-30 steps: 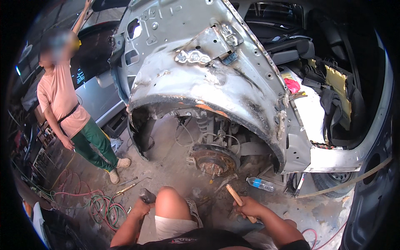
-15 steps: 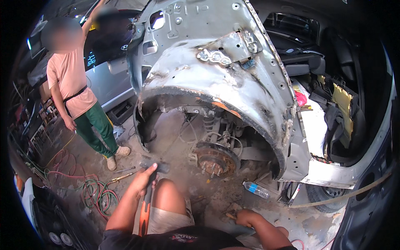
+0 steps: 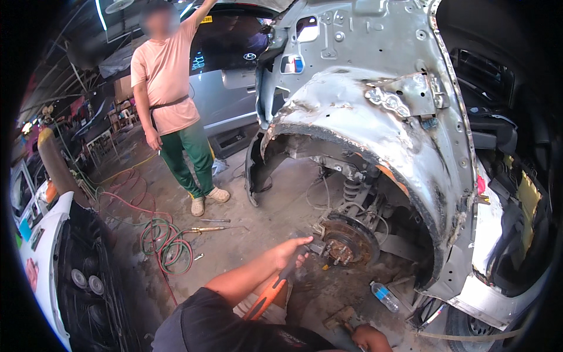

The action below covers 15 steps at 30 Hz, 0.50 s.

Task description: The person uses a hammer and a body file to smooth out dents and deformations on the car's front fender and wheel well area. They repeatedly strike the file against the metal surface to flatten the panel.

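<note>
My left hand (image 3: 284, 256) is closed round the upper handle of a hammer (image 3: 268, 297) with an orange and black grip. The hammer's dark head (image 3: 317, 246) is just in front of the rusty brake disc and hub (image 3: 346, 243); I cannot tell whether they touch. Low in the picture, my right hand (image 3: 370, 338) is closed round the handle of a tool with a flat, brownish head (image 3: 338, 318), whose exact kind is unclear. Above my hands rises the bare metal rear body panel (image 3: 352, 97) of a car, with a scorched, dented wheel arch.
A water bottle (image 3: 385, 296) lies on the floor right of the hub. Red and green hoses (image 3: 167, 246) coil at left, near a brass torch (image 3: 205, 229). A person (image 3: 167, 88) in a pink shirt stands beyond. A white car part (image 3: 44, 258) is at the left edge.
My view has swung left. My left hand has carried the hammer rightward from beside my knee to the hub. My right hand stays low, still holding its tool.
</note>
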Each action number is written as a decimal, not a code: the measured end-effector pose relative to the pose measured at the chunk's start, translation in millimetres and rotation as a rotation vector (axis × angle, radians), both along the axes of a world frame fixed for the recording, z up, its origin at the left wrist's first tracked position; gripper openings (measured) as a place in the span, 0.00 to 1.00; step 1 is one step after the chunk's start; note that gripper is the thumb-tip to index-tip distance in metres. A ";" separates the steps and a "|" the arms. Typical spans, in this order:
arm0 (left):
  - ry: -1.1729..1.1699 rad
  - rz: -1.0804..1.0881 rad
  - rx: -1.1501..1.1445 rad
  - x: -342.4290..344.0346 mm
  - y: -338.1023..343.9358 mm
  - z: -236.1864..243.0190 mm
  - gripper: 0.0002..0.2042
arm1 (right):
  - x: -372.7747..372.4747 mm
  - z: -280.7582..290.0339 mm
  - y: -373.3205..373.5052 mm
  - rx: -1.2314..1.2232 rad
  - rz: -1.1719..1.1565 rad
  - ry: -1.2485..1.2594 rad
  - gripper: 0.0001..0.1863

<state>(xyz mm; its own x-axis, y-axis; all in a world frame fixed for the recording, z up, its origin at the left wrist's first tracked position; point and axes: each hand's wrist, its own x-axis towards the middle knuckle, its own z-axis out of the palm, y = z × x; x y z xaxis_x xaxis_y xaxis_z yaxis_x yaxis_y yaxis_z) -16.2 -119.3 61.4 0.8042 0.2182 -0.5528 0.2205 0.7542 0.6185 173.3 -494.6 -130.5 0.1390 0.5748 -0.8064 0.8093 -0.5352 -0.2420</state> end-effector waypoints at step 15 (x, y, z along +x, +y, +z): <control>0.077 -0.072 0.103 47.0 -0.6 -22.9 0.20 | 16.6 -20.6 7.1 0.035 -0.300 0.123 0.12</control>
